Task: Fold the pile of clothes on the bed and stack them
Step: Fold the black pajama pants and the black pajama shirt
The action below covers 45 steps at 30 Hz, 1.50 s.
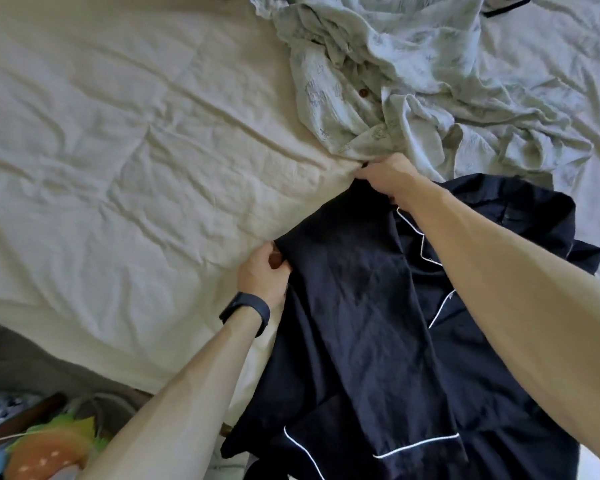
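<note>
A dark navy garment with white piping (361, 306) lies over the near edge of the bed, partly hanging off it. My left hand (262, 271) pinches its left edge, thumb and fingers curled on the cloth. My right hand (385, 178) grips the garment's far corner, right beside a crumpled pale green patterned garment (395, 81) that lies heaped at the back. A dark band sits on my left wrist.
The cream bed cover (118, 150) stretches wrinkled to the left and back. Another dark piece with black trim (506, 5) peeks in at the top right. Beside the bed at lower left, a burger-shaped plush toy (49, 452) and other clutter lie on the floor.
</note>
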Available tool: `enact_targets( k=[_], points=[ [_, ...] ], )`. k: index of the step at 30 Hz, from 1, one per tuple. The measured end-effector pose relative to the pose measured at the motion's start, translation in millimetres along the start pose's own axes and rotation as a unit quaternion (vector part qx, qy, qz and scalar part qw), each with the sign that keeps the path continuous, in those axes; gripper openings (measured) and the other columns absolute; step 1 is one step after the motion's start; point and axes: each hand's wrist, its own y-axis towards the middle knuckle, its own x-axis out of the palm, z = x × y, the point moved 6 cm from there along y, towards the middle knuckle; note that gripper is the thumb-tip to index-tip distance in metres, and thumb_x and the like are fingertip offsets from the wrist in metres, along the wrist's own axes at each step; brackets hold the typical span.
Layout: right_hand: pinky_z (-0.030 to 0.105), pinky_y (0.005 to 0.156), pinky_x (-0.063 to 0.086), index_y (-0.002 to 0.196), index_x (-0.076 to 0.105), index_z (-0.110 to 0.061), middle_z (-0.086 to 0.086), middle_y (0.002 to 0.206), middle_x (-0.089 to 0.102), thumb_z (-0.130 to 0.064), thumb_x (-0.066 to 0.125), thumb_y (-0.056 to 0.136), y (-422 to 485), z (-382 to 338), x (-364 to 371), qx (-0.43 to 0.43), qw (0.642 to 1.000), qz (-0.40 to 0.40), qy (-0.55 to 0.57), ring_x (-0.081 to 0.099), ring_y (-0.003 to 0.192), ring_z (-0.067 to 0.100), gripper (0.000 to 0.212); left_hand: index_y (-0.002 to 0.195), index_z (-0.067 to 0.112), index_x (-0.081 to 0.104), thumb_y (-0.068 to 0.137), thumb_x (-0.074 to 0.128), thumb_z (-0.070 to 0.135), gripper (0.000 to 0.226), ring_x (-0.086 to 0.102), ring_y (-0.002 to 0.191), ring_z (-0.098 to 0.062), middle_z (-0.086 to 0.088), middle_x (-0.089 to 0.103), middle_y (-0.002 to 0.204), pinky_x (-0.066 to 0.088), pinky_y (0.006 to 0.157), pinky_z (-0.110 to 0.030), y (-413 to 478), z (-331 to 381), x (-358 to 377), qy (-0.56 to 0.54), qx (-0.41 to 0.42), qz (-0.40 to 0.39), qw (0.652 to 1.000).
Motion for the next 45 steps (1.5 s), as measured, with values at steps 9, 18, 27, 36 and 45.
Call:
enact_targets(
  k=[9,18,27,36,45],
  points=[
    [0.005,0.065,0.042,0.103,0.064,-0.036,-0.021,0.084,0.068,-0.050,0.070,0.086,-94,45,-10,-0.099,0.971,0.171,0.136,0.063,0.079,-0.008,0.023,0.083,0.033,0.056,0.088,0.063,0.016,0.018,0.063,0.072,-0.009,0.018,0.064,0.079,0.045,0.062,-0.024,2,-6,-3,0.027,0.014,0.016,0.999],
    [0.043,0.096,0.045,0.135,0.048,-0.019,0.005,0.131,0.055,-0.067,0.070,0.080,-270,277,35,0.184,0.965,0.113,-0.146,0.047,0.124,0.030,0.076,0.106,0.028,0.047,0.083,0.063,0.010,0.034,0.058,0.074,-0.006,0.015,0.060,0.090,0.044,0.063,-0.025,-10,-1,10,0.028,-0.013,0.017,0.999],
    [0.017,0.057,0.040,0.077,0.059,-0.019,-0.010,0.066,0.062,-0.038,0.071,0.088,-294,341,11,0.125,0.966,0.164,0.154,0.056,0.064,0.000,0.025,0.115,0.018,0.049,0.090,0.056,0.005,0.029,0.054,0.083,-0.021,0.006,0.059,0.095,0.043,0.071,-0.026,-30,9,5,0.099,0.016,0.082,0.992],
    [0.033,0.073,0.042,0.097,0.066,-0.031,-0.009,0.090,0.068,-0.037,0.076,0.085,-327,425,-23,0.198,0.970,0.106,0.093,0.065,0.099,0.023,0.016,0.114,0.018,0.060,0.092,0.052,0.002,0.029,0.062,0.097,-0.029,-0.006,0.065,0.107,0.047,0.084,-0.033,-49,31,11,0.178,0.078,0.122,0.973],
    [0.044,0.092,0.043,0.132,0.054,-0.018,0.006,0.132,0.055,-0.027,0.066,0.081,-266,281,-18,0.019,0.973,0.193,-0.125,0.046,0.119,0.032,0.053,0.108,0.025,0.057,0.092,0.053,0.014,0.020,0.059,0.096,-0.025,-0.002,0.062,0.112,0.042,0.078,-0.031,-43,17,20,0.205,0.072,0.071,0.974]
  ],
)
